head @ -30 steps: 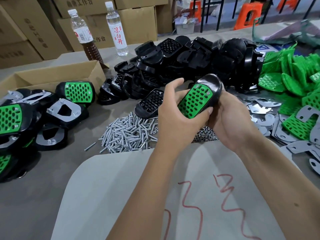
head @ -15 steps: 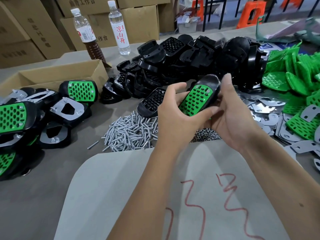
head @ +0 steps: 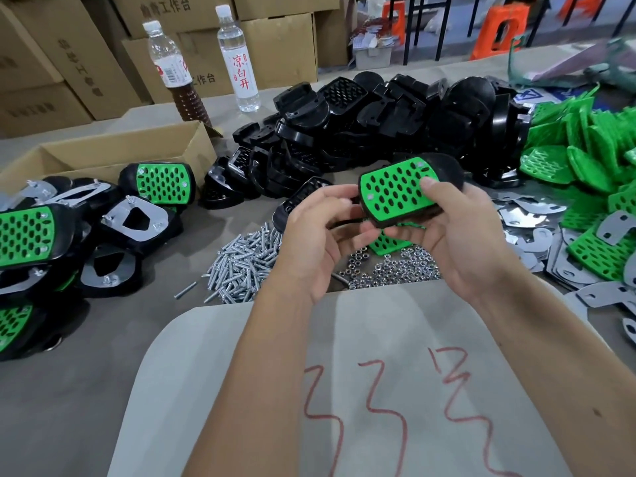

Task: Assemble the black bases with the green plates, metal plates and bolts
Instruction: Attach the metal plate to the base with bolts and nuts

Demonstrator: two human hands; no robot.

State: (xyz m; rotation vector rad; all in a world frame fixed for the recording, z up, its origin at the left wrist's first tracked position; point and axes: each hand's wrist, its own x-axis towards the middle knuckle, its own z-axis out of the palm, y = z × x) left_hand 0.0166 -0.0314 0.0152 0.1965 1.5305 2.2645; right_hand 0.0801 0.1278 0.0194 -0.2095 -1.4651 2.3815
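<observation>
I hold a black base with a green perforated plate (head: pixel 395 191) above the table's middle, green face up toward me. My right hand (head: pixel 457 242) grips its right end, thumb lying on the green plate. My left hand (head: pixel 316 242) is at its left end, palm turned up, curled fingertips and thumb touching the rim. Below lie a pile of bolts (head: pixel 241 266), a pile of nuts (head: pixel 392 266) and a loose green plate (head: pixel 389 244). Black bases (head: pixel 378 118) are heaped behind, green plates (head: pixel 585 160) and metal plates (head: pixel 526 218) at the right.
Several assembled units (head: pixel 24 232) lie at the left in front of a cardboard box (head: pixel 113 153). Two bottles (head: pixel 237 60) stand at the back. A white sheet with red marks (head: pixel 241 390) covers the near table under my forearms.
The base has turned from tilted on edge to lying flatter with the green face up. My right thumb has come onto the plate. My left hand has slid off to the base's left end.
</observation>
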